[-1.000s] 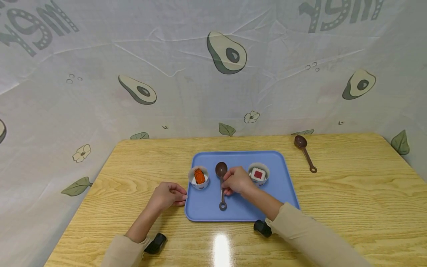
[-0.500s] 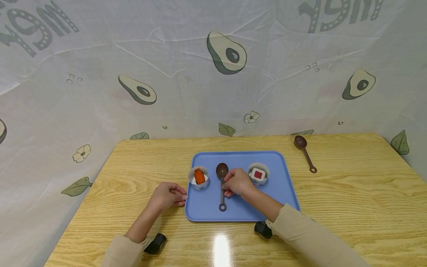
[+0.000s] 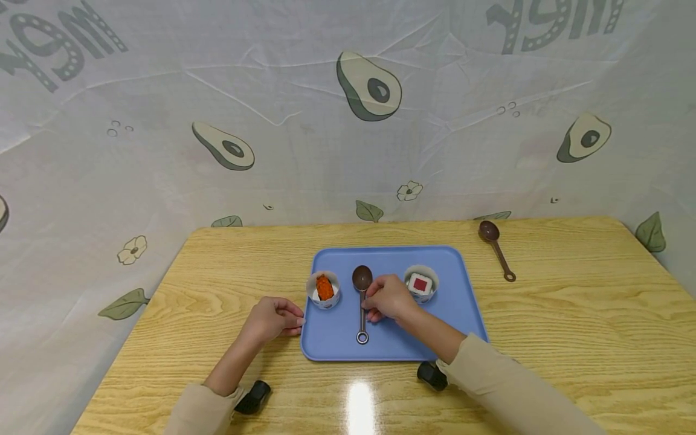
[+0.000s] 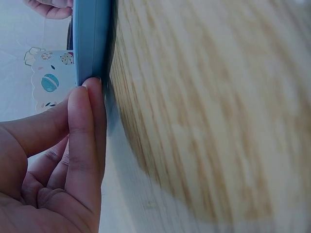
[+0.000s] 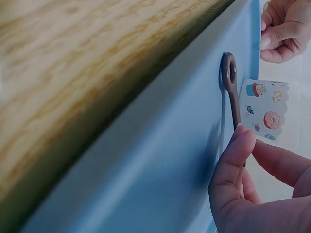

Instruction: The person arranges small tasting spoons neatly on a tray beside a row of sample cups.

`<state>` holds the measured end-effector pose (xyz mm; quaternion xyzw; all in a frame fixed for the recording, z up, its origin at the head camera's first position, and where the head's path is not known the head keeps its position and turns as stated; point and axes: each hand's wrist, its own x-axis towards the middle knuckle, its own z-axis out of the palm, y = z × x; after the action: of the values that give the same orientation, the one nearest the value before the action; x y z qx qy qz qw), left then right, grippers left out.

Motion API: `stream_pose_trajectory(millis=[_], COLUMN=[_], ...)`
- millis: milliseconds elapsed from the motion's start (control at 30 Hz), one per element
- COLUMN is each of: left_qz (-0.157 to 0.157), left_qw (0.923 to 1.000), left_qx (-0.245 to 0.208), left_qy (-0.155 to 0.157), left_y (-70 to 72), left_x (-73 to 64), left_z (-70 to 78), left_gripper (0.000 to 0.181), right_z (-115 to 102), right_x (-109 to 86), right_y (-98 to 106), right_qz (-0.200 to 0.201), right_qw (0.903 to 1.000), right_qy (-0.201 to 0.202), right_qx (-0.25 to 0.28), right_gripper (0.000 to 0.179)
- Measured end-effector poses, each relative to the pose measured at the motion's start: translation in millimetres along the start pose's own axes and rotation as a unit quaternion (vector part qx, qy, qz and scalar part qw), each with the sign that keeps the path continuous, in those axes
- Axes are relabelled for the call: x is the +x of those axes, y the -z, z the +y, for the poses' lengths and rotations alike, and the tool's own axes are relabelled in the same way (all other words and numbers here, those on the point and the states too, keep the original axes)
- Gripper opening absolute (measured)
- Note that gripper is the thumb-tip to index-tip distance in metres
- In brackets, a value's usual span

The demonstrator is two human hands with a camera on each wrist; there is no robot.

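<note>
My right hand pinches the handle of a dark brown spoon between thumb and fingers. The spoon points bowl-away over the middle of the blue tray, and its ring end shows close over the tray surface in the right wrist view. At the tray's left edge, my left hand pinches the rim with its fingertips. To the left of the spoon stands a paper cup with an orange-topped sushi piece. Another paper cup right of it holds a white roll with a red centre.
A second brown spoon lies on the wooden table, right of the tray. A pale cloth printed with avocados hangs behind the table and along its sides.
The spoon and my right hand have shifted slightly toward me over the tray, mostly in the first half second. My left hand stays at the tray's edge.
</note>
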<state>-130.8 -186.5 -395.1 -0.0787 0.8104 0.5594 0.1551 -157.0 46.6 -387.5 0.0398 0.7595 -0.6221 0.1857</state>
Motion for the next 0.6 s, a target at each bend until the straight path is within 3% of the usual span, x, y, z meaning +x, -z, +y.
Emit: stream_pose_trajectory(millis=[600], left_qz=[0.0], left_qw=[1.0], left_qx=[0.002], left_qy=[0.003], left_y=[-0.2], left_x=[-0.7], left_z=[1.2], left_gripper=[0.01], right_z=[-20], right_x=[-9.5], right_y=[21], right_qz=[-0.041], right_qw=[0.9986], right_qy=[0.013], right_qx=[0.033], right_gripper=[0.014])
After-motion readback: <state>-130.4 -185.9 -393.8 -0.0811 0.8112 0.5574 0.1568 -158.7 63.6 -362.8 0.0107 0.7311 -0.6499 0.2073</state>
